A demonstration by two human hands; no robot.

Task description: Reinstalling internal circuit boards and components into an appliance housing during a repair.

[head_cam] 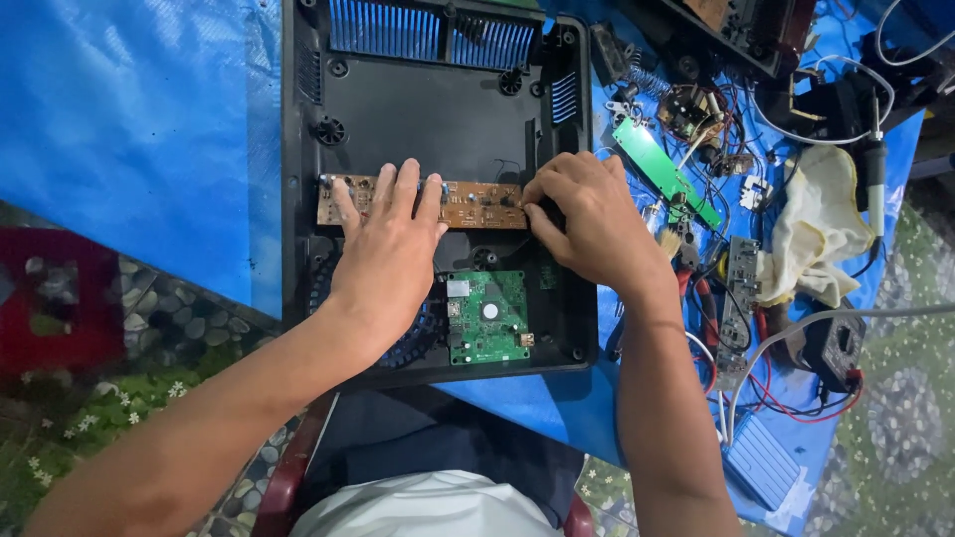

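Note:
A black plastic device housing (418,109) lies opened on a blue sheet. Across its middle sits a long brown circuit board (477,205). My left hand (391,257) lies flat with its fingers spread on the left half of that board. My right hand (594,217) has its fingers curled at the board's right end, pinching or pressing there; what is under the fingertips is hidden. A small green circuit board (487,316) sits inside the housing below the brown one, between my wrists.
To the right lie a narrow green board (665,171), loose wires, a small board with coils (688,107), pliers with red handles (702,298), a cream cloth (816,234), a soldering iron (875,164) and a grey cable (856,314). Blue sheet (129,119) stretches left.

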